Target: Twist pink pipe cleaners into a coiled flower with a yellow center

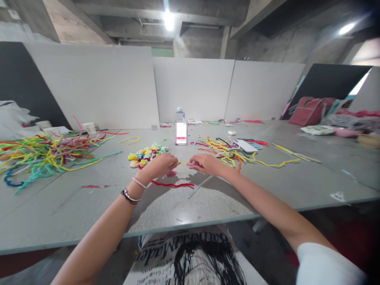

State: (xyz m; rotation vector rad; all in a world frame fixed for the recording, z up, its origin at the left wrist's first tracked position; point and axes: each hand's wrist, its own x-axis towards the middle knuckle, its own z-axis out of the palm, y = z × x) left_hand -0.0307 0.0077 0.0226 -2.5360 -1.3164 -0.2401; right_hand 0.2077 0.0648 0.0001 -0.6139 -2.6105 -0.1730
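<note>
Short yellow fuzzy wire piece (183, 162): only a sliver shows between the left hand (162, 165) and the right hand (204, 164); both ends are hidden under the fingertips, so its length cannot be told. Clear plastic bottle (181, 128): label blurred, unreadable. Large pile of multicoloured fuzzy wires (41, 154): cut off by the left edge. Pink fabric bag (308, 111) and the things beside it at far right: smeared, too indistinct to identify.

Grey wood-grain table (74, 221). Tangled heap of multicoloured fuzzy pipe cleaners (38, 156) at left edge. Cluster of small pastel pipe-cleaner flowers (147, 153) at centre, clear plastic bottle (181, 128) behind. Red wavy pipe cleaner (172, 184) nearer front edge.
</note>
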